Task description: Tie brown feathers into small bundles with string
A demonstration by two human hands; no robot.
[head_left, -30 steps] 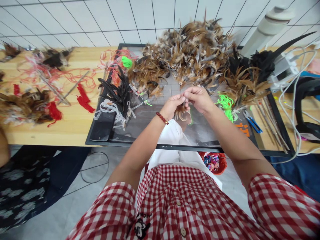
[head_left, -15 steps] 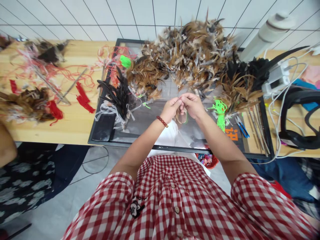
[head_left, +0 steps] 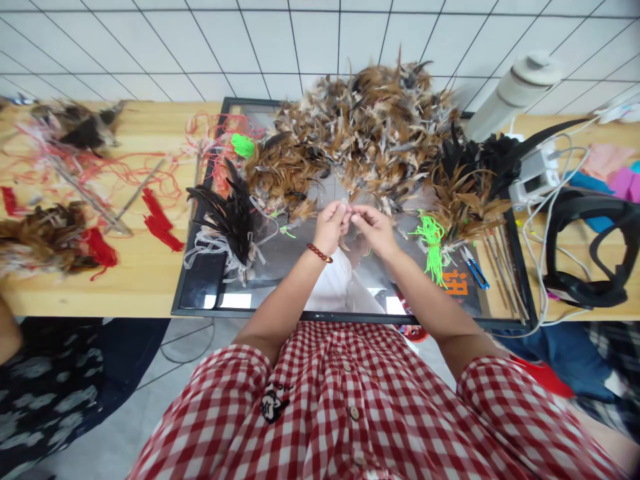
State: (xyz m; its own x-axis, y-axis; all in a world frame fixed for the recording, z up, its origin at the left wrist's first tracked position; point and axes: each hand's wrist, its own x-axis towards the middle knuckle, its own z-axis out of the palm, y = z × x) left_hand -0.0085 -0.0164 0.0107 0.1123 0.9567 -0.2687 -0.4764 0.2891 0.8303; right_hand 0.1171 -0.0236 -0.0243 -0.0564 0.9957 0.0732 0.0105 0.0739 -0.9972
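My left hand (head_left: 331, 227) and my right hand (head_left: 373, 228) meet over the middle of a dark, glossy, black-framed board (head_left: 280, 293). The fingers of both are pinched together, tip to tip; what lies between them is too small to make out. Some brownish, curved shapes show just below the fingers, perhaps feathers or reflections. Beyond my hands rises a big heap of brown feathers (head_left: 385, 127). To the left lies a bunch of black feathers (head_left: 233, 217) with whitish ties. Right of my right hand is a bundle of bright green strings (head_left: 434, 243).
Blue-handled snips (head_left: 476, 268) and thin rods (head_left: 505, 267) lie at the board's right. Beyond are a white bottle (head_left: 517, 93), white cables and a black headset-like frame (head_left: 593, 247). Red string bundles (head_left: 161, 221) lie leftward. Another person's arm (head_left: 7, 333) shows at the left edge.
The view has tilted up and shifted slightly, so the table sits lower in the picture. My hands stay pinched together, the fingertips now a little less overlapped.
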